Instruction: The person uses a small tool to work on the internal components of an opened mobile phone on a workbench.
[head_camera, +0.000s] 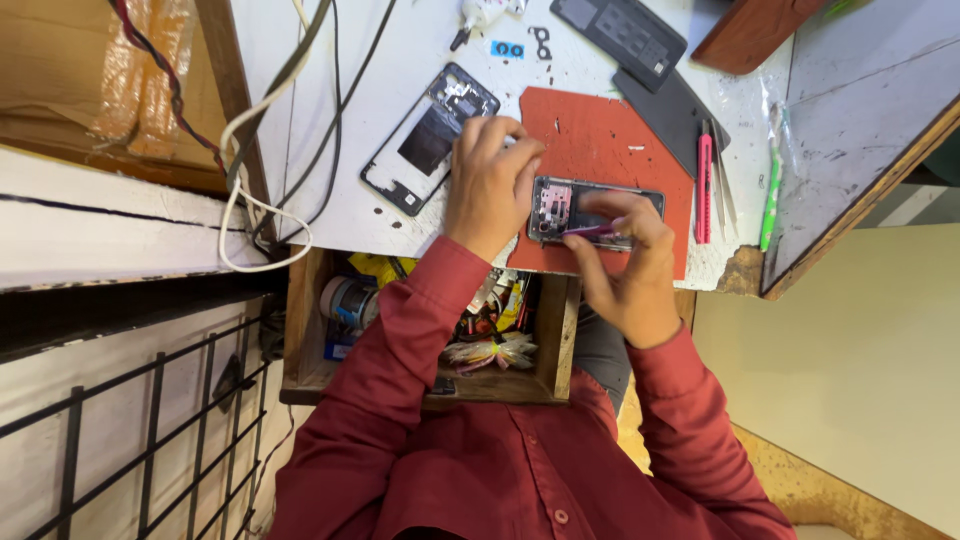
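Observation:
An opened phone (600, 203) with its insides showing lies on a red mat (600, 130) at the front of the white worktop. My left hand (488, 185) is curled over the phone's left end and presses on it. My right hand (628, 262) comes in from the near side and pinches a thin pink tool (590, 231), whose tip rests on the phone's lower edge. Both sleeves are red.
A removed phone frame (430, 136) lies left of the mat. A black cover (622, 35), a grey sheet (672, 108), a pink knife (703, 185), tweezers (726, 190) and a green pen (770, 190) lie to the right. White and black cables (262, 190) hang left. A cluttered open drawer (556, 340) sits below.

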